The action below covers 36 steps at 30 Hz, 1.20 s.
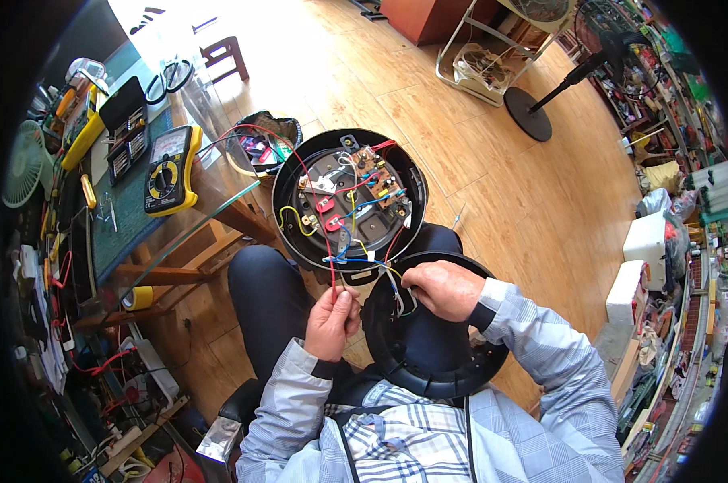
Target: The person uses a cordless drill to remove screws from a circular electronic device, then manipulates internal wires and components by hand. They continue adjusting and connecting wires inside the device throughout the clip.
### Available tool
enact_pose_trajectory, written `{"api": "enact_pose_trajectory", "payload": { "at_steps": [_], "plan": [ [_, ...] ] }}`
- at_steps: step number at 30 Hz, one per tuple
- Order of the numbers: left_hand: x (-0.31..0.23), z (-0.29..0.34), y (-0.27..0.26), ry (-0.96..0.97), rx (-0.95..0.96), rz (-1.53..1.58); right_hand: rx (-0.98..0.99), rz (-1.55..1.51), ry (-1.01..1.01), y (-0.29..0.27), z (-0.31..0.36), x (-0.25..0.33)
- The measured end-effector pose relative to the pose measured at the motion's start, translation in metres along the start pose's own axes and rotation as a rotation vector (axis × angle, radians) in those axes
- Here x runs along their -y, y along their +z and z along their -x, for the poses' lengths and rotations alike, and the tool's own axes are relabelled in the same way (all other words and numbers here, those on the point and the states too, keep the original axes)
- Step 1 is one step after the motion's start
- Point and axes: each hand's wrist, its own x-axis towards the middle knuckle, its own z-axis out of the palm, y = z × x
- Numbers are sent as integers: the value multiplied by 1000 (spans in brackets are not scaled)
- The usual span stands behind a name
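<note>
My left hand (332,325) is closed in a pinch on a red test lead (332,270). The lead arcs over from a yellow-and-black analog multimeter (171,171) on the table. My right hand (447,291) has its fingers pinched at thin wires (398,299), some in pale sleeves; the exact grip is partly hidden. Beyond both hands, a round black appliance base (282,221) lies with its inside facing up. It contains a brown circuit board (385,191), red-capped terminals (334,223) and coloured wires. Across my lap rests a black plastic ring (396,372), wired to the base.
At left, the glass-edged table holds a screwdriver bit case (127,133), a screwdriver (88,191) and scissors (169,80). A bin (269,133) stands behind the base. Crowded shelves (686,322) line the right, near a black fan stand (529,114).
</note>
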Motion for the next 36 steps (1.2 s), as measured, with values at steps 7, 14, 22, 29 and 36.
{"api": "enact_pose_trajectory", "payload": {
  "at_steps": [7,14,22,29,36],
  "plan": [
    [12,-1,24,-120,54,-198,-49,-77,19,6,-5,0],
    [20,-14,38,-179,31,-245,-55,-202,54,10,-9,3],
    [27,-25,52,0,-5,-279,-104,-62,71,27,-14,4],
    [29,-27,49,46,7,-401,-119,-16,104,30,-17,6],
    [25,-23,47,125,26,-768,-148,-77,89,30,-17,2]
  ]
}}
